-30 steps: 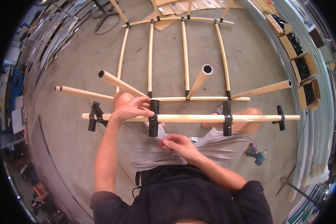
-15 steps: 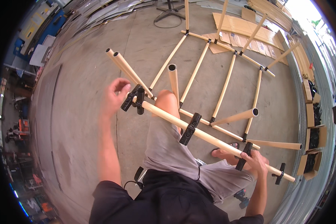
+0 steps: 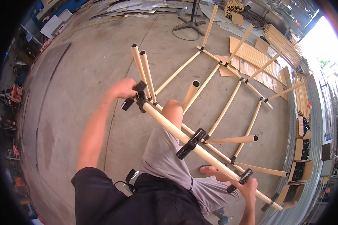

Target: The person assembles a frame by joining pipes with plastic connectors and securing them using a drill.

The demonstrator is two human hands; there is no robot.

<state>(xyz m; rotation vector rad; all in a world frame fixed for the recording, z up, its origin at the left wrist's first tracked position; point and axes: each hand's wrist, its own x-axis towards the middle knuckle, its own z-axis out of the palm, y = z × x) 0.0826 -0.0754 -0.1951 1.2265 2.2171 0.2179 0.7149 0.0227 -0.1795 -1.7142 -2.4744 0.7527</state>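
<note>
While my right hand (image 3: 248, 187) is gripping the pole (image 3: 165, 123) beside a clamp (image 3: 241, 180), fingers wrapped, my left hand (image 3: 124, 89) is touching the end clamp (image 3: 140, 87), fingers bent, firmness indeterminable; both are probably steadying the pole before me. Beyond, the frame (image 3: 224, 108) is resting on the floor (image 3: 79, 71).

We hold one long, straight, pale pipe (image 3: 165, 123) aslant, running from upper left to lower right of our view. Short, glossy black connectors (image 3: 191, 143) sit crosswise on it: two crowded together at the left end at differing angles, one near the middle, one farther right, one beside the right tip.
</note>
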